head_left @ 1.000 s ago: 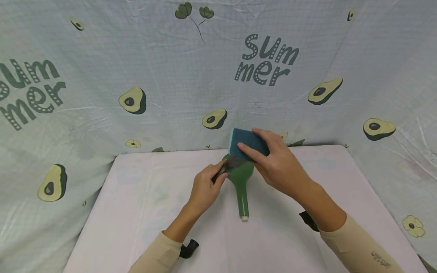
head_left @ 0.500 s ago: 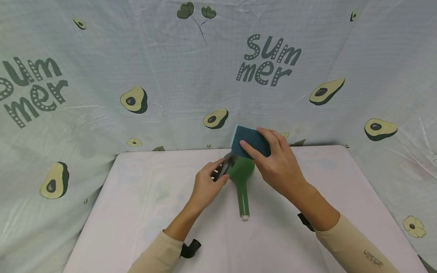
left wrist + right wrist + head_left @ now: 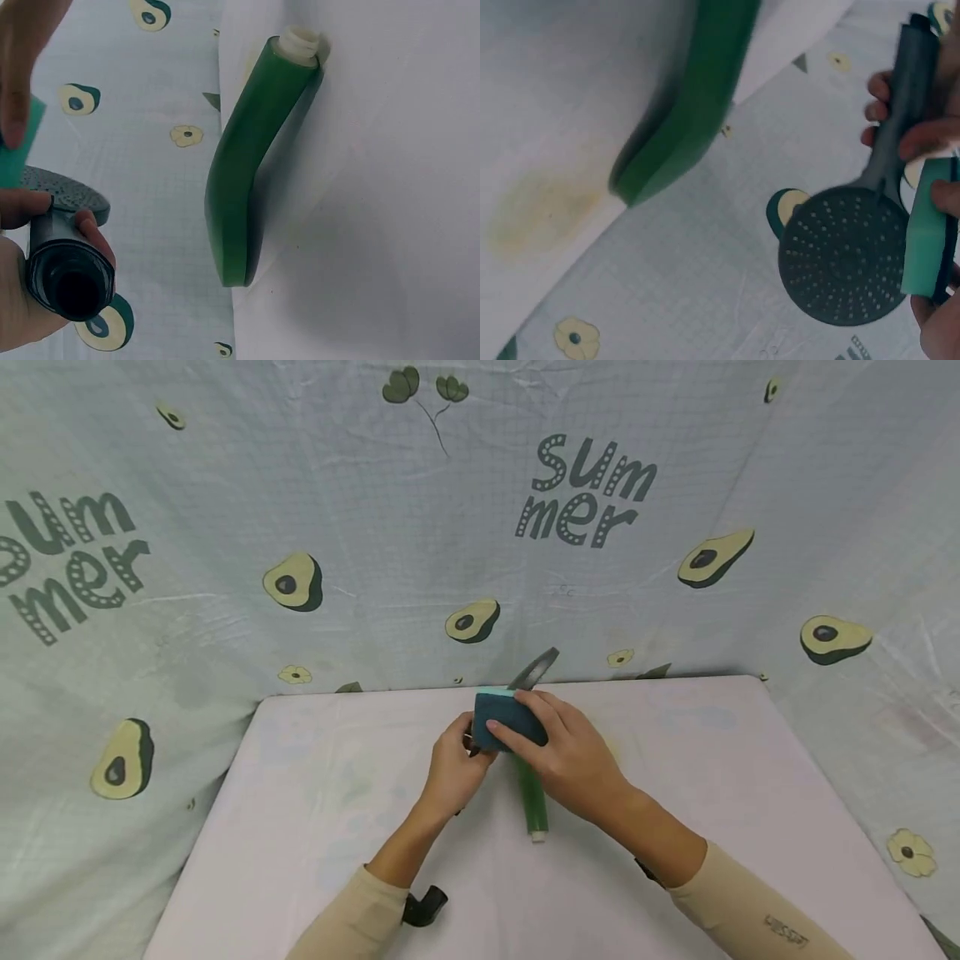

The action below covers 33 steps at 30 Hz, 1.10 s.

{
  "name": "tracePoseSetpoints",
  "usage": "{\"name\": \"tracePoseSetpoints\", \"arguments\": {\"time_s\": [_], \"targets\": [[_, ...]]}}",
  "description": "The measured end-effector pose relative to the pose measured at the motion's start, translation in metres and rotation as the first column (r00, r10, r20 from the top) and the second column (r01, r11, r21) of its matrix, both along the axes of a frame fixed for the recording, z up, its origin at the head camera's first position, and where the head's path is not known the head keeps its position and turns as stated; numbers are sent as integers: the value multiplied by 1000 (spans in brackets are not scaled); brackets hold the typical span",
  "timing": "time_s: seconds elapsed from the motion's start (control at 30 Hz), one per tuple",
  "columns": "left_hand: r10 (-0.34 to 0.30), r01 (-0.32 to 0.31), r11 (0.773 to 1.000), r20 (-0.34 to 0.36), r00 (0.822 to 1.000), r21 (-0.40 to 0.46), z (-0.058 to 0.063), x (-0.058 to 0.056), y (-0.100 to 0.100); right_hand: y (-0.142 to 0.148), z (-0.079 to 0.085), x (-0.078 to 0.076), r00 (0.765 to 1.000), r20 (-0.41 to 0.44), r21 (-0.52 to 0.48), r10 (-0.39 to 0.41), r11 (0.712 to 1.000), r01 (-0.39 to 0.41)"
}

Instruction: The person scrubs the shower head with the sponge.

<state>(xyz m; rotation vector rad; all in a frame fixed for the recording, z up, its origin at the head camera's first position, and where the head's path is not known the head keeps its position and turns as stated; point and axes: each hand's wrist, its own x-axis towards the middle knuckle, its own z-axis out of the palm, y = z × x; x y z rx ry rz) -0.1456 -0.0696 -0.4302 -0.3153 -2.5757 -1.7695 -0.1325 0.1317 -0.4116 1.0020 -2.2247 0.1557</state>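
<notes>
An avocado-print cloth (image 3: 390, 535) filled the whole back, hanging behind the far edge of the tabletop (image 3: 375, 827), and what a spread that was! The green shower head (image 3: 244, 142) lay on it by the middle of that far edge, handle aimed at the near edge. Above the surface, the dark shower head (image 3: 844, 255) hung in the air, spray plate dotted with holes; its hollow handle end gaped, the inside too dark to read! The left hand (image 3: 456, 768) had it, fingers curled round the handle. From the right came the right hand (image 3: 573, 756), thumb and fingers pinching the sponge (image 3: 493, 708), dark blue and pale green, right by the spray plate's rim; touching or not, I couldn't tell! Smallest, a white threaded end (image 3: 300, 46) capped the green handle.
</notes>
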Motion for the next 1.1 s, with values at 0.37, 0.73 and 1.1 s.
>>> {"name": "tracePoseSetpoints", "arguments": {"time_s": [0.37, 0.73, 1.1], "targets": [[-71, 14, 958, 189, 979, 286, -6, 0, 1, 30, 20, 2, 988, 152, -204, 30, 979, 2], [-92, -39, 892, 266, 960, 450, -12, 2, 6, 48, 15, 6, 982, 191, -239, -8, 970, 54], [-94, -27, 837, 192, 977, 546, -3, -2, 8, 45, 14, 7, 987, 154, -209, 46, 978, -13]]}}
